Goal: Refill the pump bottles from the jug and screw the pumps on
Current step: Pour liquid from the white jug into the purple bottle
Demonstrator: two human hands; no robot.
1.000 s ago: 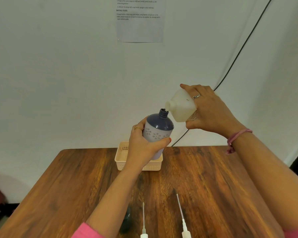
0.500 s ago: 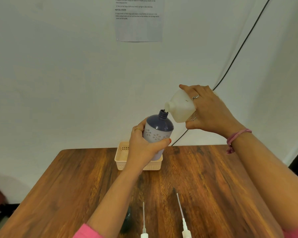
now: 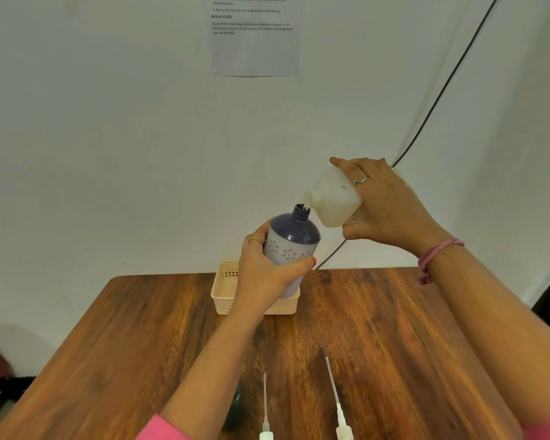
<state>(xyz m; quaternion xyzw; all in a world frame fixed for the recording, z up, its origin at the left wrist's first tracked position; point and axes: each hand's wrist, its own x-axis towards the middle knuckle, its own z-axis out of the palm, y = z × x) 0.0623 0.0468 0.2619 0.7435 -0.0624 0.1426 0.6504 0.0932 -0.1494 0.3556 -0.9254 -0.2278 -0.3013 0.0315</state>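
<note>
My left hand (image 3: 264, 277) grips a lilac pump bottle (image 3: 291, 246) with a dark blue shoulder and white flower print, held up above the table, its threaded neck open and tilted right. My right hand (image 3: 385, 208) holds a whitish translucent jug (image 3: 332, 198) tipped on its side, spout pointing left and just above the bottle's neck. A thin thread of liquid shows at the neck. Two white pump heads lie near the table's front edge, the left pump (image 3: 265, 408) and the right pump (image 3: 335, 401), dip tubes pointing away from me.
A cream plastic basket (image 3: 226, 290) stands at the back of the wooden table (image 3: 378, 344), partly behind my left hand. A dark object (image 3: 234, 411) peeks out beside my left forearm. A black cable (image 3: 442, 87) runs down the white wall; a printed sheet (image 3: 256, 36) hangs above.
Both hands and the two containers stay nearly still; the jug's spout remains over the bottle's neck. The view has shifted slightly.
</note>
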